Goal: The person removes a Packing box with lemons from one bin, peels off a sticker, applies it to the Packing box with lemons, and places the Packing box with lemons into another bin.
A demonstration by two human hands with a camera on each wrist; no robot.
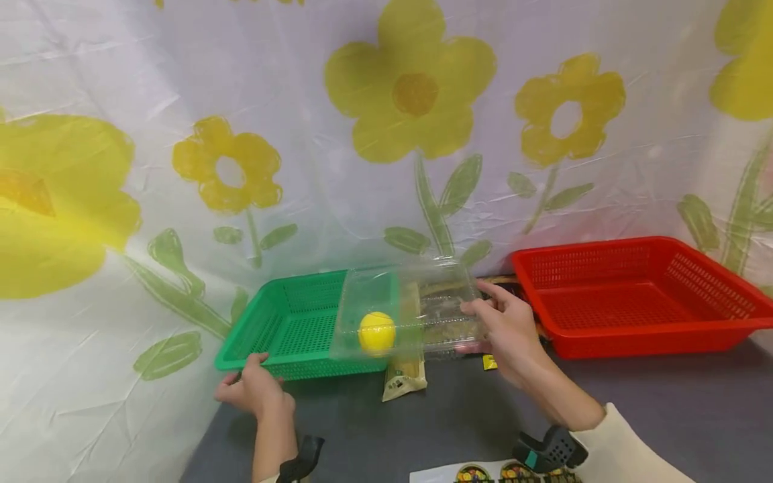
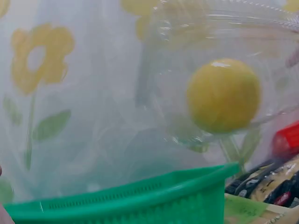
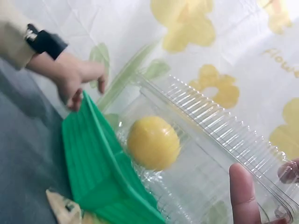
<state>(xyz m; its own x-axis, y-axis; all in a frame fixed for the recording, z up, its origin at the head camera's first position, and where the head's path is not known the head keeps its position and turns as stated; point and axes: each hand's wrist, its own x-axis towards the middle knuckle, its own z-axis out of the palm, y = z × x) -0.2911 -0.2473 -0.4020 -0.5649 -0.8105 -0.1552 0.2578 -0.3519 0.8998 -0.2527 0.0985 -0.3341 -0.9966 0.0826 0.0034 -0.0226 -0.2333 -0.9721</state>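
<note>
My right hand (image 1: 507,329) grips one end of a clear plastic clamshell box (image 1: 435,302), thumb on the near side. The box is held tilted above the right part of a green basket (image 1: 290,369). A yellow ball (image 1: 377,333) shows through the clear plastic and sits towards the box's left end; the right wrist view shows this ball (image 3: 154,142) low in the box. My left hand (image 1: 260,389) is at the basket's front left corner, fingers loosely bent and blurred. Whether it touches the rim is hard to tell.
A red basket (image 1: 640,342) stands to the right. Between the baskets lie a tan packet (image 1: 403,386), dark packaged items partly hidden by the box, and a small yellow packet (image 1: 490,362). A printed sheet (image 1: 441,475) lies at the front edge. A flowered curtain (image 1: 338,201) hangs behind.
</note>
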